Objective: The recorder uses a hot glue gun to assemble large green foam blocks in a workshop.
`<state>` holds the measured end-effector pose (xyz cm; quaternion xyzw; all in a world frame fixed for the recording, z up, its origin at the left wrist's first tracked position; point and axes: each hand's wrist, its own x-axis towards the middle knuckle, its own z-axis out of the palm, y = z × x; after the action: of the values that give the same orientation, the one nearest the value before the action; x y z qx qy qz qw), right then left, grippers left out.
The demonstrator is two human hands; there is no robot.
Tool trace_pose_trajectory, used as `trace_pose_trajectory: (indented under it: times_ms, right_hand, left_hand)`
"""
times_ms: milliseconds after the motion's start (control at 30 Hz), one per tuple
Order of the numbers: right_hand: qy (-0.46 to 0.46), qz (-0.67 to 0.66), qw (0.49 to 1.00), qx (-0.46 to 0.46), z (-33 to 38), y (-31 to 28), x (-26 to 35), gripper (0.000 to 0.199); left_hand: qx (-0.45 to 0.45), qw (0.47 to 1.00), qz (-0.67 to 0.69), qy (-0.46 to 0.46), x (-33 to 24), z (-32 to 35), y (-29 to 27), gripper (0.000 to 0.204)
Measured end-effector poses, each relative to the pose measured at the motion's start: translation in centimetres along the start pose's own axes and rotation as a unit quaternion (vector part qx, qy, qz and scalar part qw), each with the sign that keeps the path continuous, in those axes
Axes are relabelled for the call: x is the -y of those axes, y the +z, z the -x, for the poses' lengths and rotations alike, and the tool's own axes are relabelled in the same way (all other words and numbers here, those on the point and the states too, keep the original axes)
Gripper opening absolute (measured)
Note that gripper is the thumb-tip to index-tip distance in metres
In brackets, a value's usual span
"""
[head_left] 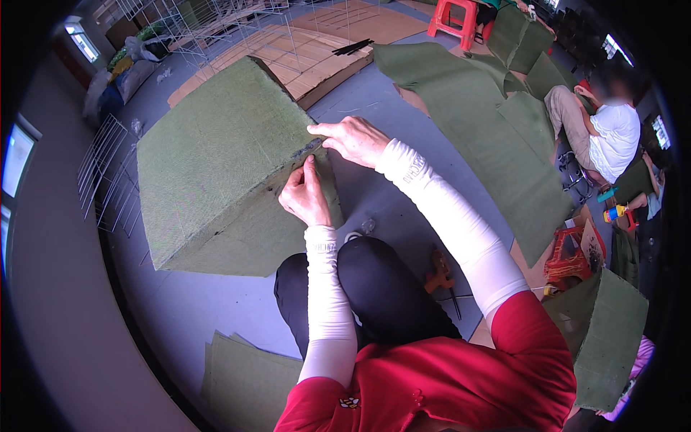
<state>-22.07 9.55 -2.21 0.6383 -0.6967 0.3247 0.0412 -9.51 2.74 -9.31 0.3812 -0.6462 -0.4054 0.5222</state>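
A large green box (pixel 223 155), its sides covered in coarse matted sheet, stands tilted in front of my knees. At its right corner, along a dark-smeared edge, both my hands are at work. My left hand (pixel 306 193) is closed at the lower side of that edge, thumb up against it and fingers curled. Just above, my right hand (pixel 353 140) pinches the corner, with index finger and thumb on either side of it. Whatever lies under the fingertips is hidden.
Orange-handled tool (pixel 437 273) lies on the floor by my right knee. Green sheets (pixel 248 374) lie at lower left, a large green sheet (pixel 461 108) at right. Wire racks (pixel 111 173) stand left; cardboard (pixel 324 61) lies behind. A person (pixel 612 129) sits at right near a red stool (pixel 568 255).
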Motion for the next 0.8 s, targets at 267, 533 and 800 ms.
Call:
trace_pose_trajectory:
  times_ms: [267, 533, 800]
  right_hand:
    - [0.014, 0.035, 0.999, -0.034, 0.0, 0.2, 0.7, 0.033]
    - [0.024, 0.054, 0.994, -0.087, 0.5, 0.8, 1.2, 0.034]
    - [0.083, 0.060, 0.992, -0.071, 0.7, 1.4, 1.7, 0.032]
  left_hand:
    - [-0.008, 1.000, 0.015, 0.006, -0.4, 0.1, 0.0, 0.042]
    - [-0.005, 1.000, 0.007, 0.004, -0.4, 0.1, 0.4, 0.041]
    - [-0.009, 1.000, -0.001, 0.005, -0.2, 0.1, 0.3, 0.040]
